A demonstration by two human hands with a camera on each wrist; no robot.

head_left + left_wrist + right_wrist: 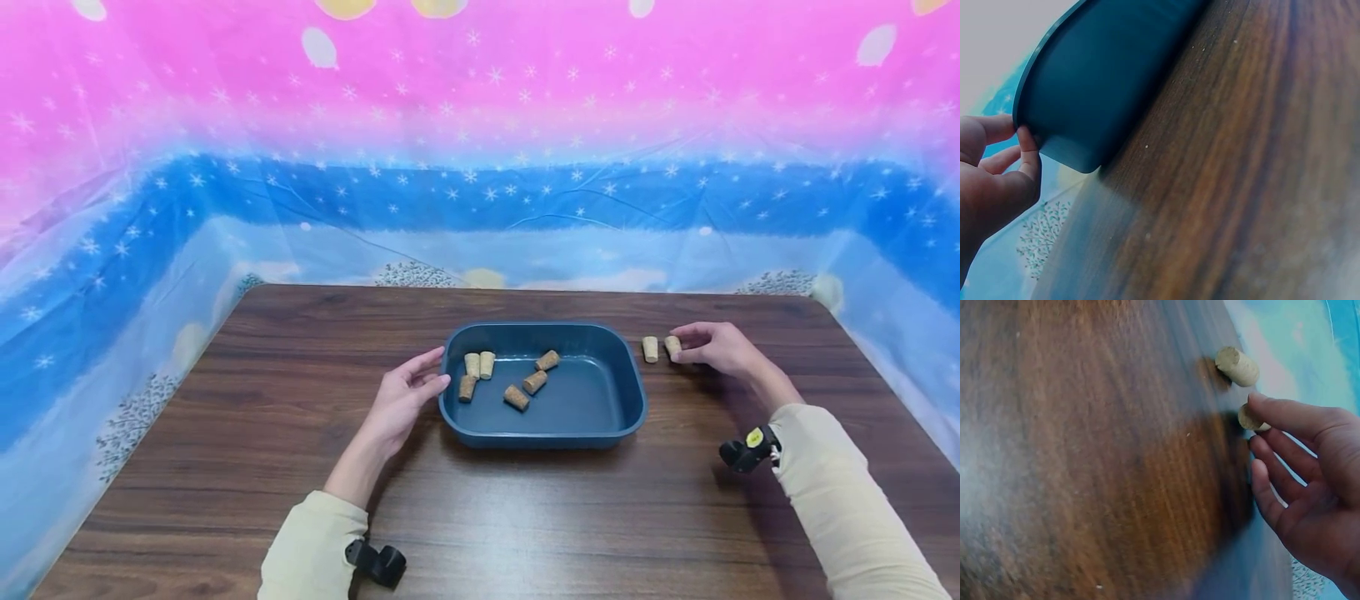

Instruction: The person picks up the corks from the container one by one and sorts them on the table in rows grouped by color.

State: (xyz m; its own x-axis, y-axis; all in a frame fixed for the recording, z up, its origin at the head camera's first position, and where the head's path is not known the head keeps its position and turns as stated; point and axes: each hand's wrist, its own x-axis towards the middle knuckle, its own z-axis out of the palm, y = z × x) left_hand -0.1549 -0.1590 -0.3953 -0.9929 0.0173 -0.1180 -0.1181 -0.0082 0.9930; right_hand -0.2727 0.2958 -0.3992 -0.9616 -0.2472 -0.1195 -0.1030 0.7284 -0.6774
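A dark blue rectangular basin (543, 440) holds several cork stoppers; two pale ones (487, 365) and a brown one (467, 388) lie at its left, while more brown ones (516, 397) lie near the middle. My left hand (402, 396) pinches the basin's left rim between thumb and fingers, as the left wrist view (1007, 169) shows. Right of the basin, my right hand (716, 346) pinches a pale cork stopper (672, 347) between thumb and fingertips. Another pale cork stopper (650, 349) stands on the table just left of it, seen also in the right wrist view (1238, 366).
The brown wood-grain table (300, 358) carries everything. A pink and blue patterned cloth (480, 192) hangs behind it and along both sides. Each sleeve has a black wrist camera (377, 562) strapped on.
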